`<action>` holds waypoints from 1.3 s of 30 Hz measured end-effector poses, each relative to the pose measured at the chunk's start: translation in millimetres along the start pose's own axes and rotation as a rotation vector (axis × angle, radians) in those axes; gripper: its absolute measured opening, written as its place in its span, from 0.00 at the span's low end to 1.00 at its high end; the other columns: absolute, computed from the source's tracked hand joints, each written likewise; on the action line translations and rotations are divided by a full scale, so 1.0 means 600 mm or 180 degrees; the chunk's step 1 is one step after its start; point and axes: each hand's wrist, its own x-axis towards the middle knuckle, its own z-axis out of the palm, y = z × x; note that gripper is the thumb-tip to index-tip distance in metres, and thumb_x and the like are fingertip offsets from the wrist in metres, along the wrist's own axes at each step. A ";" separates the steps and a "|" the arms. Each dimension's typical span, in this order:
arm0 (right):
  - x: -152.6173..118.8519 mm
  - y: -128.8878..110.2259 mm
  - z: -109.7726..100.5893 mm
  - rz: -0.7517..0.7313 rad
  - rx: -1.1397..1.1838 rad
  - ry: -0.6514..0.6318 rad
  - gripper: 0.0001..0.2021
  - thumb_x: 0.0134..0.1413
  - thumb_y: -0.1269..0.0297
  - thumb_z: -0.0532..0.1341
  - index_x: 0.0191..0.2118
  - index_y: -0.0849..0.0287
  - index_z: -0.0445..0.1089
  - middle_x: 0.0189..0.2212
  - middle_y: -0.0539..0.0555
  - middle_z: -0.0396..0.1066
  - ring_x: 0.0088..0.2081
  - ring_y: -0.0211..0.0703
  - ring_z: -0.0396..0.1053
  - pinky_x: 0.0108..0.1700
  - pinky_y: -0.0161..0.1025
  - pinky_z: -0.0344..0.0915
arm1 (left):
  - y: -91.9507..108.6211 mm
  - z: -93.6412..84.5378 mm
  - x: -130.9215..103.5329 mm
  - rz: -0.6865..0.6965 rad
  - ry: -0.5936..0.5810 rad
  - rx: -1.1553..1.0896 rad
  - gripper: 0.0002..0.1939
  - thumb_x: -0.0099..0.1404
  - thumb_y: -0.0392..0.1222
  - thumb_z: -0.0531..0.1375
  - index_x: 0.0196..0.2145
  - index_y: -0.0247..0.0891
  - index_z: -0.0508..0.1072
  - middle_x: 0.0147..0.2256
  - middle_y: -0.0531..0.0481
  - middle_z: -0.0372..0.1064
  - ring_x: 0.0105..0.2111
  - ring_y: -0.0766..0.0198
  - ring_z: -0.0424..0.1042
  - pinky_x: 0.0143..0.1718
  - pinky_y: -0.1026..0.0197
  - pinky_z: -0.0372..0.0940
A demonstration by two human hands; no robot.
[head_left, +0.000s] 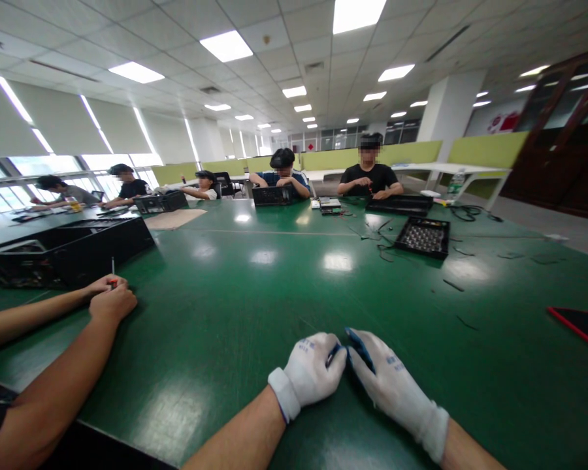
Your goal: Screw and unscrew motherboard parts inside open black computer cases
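Both of my hands wear white gloves with blue palms and rest just above the green tabletop (255,313). My left hand (311,369) is curled closed, thumb against the bent fingers. A small dark patch shows between them, and what it is I cannot make out. Beside it, my right hand (392,382) is open, its straight fingers held a little apart from the thumb. The fingertips of the two hands nearly meet. No tool or part is plainly visible in either hand.
At left, a co-worker's hands (110,300) hold a screwdriver beside a black computer case (102,251). A black tray of small parts (424,236), loose cables (385,248) and a red-edged black mat (585,326) lie to the right. Several people sit across the table.
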 end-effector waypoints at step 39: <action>-0.002 0.001 0.000 -0.0269 -0.0130 0.0161 0.22 0.70 0.53 0.52 0.59 0.61 0.67 0.54 0.66 0.74 0.56 0.54 0.73 0.59 0.55 0.72 | -0.002 0.001 -0.003 0.0051 0.0001 0.0041 0.13 0.74 0.48 0.52 0.33 0.41 0.69 0.31 0.50 0.73 0.31 0.61 0.72 0.32 0.60 0.60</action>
